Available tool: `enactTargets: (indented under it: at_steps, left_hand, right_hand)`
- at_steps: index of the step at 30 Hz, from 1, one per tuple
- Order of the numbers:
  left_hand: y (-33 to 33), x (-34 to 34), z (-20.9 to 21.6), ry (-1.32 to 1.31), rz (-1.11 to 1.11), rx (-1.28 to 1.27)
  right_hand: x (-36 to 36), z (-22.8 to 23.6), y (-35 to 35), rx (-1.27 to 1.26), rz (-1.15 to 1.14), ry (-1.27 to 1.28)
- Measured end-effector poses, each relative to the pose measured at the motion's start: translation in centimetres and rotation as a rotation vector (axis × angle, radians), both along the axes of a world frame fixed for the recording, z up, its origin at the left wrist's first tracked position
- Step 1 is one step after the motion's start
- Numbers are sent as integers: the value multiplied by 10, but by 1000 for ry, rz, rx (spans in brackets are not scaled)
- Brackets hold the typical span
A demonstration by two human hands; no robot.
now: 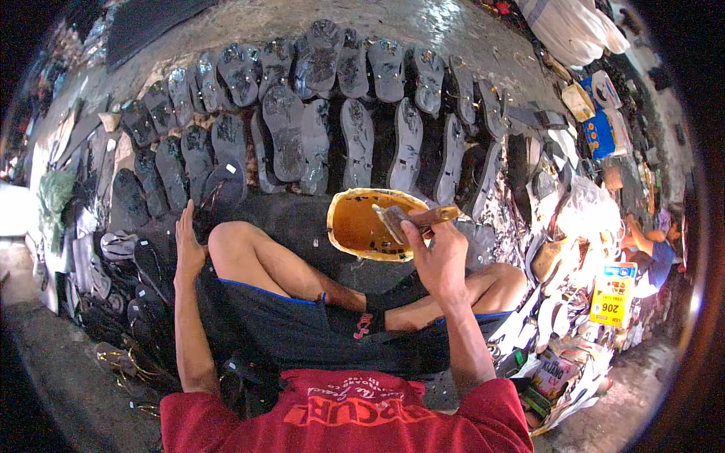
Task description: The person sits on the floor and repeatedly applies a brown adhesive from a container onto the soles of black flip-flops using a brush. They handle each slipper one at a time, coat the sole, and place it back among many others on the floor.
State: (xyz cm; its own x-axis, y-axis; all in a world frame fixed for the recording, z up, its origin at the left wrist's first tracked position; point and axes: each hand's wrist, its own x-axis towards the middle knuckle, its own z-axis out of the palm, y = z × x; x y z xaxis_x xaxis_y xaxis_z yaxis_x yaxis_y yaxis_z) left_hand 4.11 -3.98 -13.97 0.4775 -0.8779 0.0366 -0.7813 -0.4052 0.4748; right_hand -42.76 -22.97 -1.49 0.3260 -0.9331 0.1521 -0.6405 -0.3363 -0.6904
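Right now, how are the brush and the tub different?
Size: the tub is much bigger than the brush.
Shape: the brush is narrow, while the tub is wide with a rounded opening.
Pose: the brush is held in the right hand, over the tub; the tub sits in front of the crossed legs, not gripped.
Both show brownish tones: the brush on its handle, the tub inside.
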Motion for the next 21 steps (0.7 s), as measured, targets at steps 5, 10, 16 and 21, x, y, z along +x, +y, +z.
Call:
enactTargets:
  at_steps: [5, 10, 16, 21]
  left_hand:
    - [6, -16, 2, 58, 77, -125]
    - [38, -38, 63, -134, 152, -240]
    - [54, -115, 125, -142, -18, -110]
    - [57, -162, 115, -168, -132, 35]
  right_hand:
    - [6, -12, -4, -170, 59, 111]
    - [-43, -5, -8, 34, -328, -302]
    - [-70, -8, 10, 269, -433, -40]
    - [-69, -6, 25, 845, -310, -1001]
